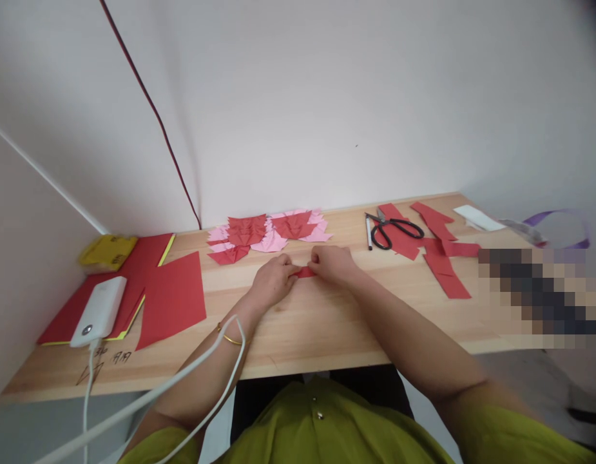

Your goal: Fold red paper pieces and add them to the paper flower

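Note:
A small strip of red paper (pixel 305 272) lies between my hands at the middle of the wooden table (pixel 298 335). My left hand (pixel 277 281) pinches its left end, fingers curled. At the right end, my right hand (pixel 330 264) is closed on the same paper. Just behind my hands, folded red papers (pixel 247 229) and pink papers (pixel 271 241) lie in overlapping groups near the wall.
Red sheets (pixel 174 299), a white power bank (pixel 99 309) with a cable, and a yellow packet (pixel 108 252) are at left. Black-handled scissors (pixel 394 227), a pen (pixel 368 232), red scraps (pixel 445 270) and a white item (pixel 479 218) sit at right. The cable crosses my left forearm.

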Tool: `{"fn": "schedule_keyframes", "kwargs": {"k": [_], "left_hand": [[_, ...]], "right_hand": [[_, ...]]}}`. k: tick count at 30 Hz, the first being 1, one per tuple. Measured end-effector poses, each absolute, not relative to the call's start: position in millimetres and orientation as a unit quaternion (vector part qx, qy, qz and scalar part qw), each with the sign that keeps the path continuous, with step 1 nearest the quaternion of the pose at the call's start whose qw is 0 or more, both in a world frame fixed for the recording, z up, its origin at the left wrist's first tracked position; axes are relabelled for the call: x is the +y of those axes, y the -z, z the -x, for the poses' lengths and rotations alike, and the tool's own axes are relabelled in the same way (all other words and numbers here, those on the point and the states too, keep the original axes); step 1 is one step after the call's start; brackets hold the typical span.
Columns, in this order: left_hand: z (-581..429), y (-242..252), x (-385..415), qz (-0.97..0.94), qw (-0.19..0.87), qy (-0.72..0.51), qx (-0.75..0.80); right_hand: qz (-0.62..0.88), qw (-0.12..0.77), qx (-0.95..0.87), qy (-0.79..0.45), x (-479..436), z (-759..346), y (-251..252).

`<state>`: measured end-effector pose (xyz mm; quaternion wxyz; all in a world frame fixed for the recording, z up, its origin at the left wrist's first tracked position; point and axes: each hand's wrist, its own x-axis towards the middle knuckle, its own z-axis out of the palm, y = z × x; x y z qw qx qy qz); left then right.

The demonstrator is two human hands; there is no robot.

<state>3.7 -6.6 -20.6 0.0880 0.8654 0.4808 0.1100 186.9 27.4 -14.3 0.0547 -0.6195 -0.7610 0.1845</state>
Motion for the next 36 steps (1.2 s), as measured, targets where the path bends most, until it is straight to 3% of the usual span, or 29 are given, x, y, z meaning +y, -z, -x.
{"fn": "schedule_keyframes", "kwargs": {"k": [4,10,18,27,36], "left_hand": [[-2,23,-6,-0.862,0.093,-0.126,0.482],[-3,22,-7,-0.862,0.086,-0.136,0.48],[-2,23,-6,-0.864,0.089,-0.129,0.479],[-3,22,-7,-0.863,0.086,-0.135,0.479],[-4,23,-7,-0.859,0.088,-0.138,0.485]], "right_hand": [[0.643,0.042,-0.743,-0.18,34,-198,11],[0.591,0.099,-0.778,-0.188,22,-184,11],[0.614,0.055,-0.768,-0.175,27,-192,13],[0.548,0.077,-0.81,-0.194,13,-176,13],[0.602,0.069,-0.777,-0.173,24,-193,10]]}}
